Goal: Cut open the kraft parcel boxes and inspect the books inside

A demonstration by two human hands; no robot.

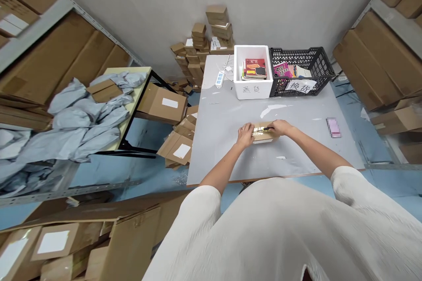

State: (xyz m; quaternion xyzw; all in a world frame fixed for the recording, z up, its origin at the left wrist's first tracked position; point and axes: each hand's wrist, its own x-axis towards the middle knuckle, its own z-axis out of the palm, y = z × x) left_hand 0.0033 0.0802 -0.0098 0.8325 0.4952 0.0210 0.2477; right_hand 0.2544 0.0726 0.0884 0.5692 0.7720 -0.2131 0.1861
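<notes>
A small cardboard box (pixel 265 138) lies on the grey table (pixel 224 158) in front of me. My left hand (pixel 245 134) grips its left end, with the fingers curled over the edge. At the right end, my right hand (pixel 279 127) is closed around a utility knife (pixel 263 129), yellow and black. The knife points left across the top of the box, near a shiny strip of tape. Whether its blade touches the tape is too small to tell.
Behind the box stand a white foam box (pixel 253 89) and a black plastic crate (pixel 321 83), both with books inside. A power strip (pixel 220 79) and a pixelated pink item (pixel 333 127) lie on the table. Parcels (pixel 176 147) crowd the left floor; grey bags (pixel 72 116) cover a side table.
</notes>
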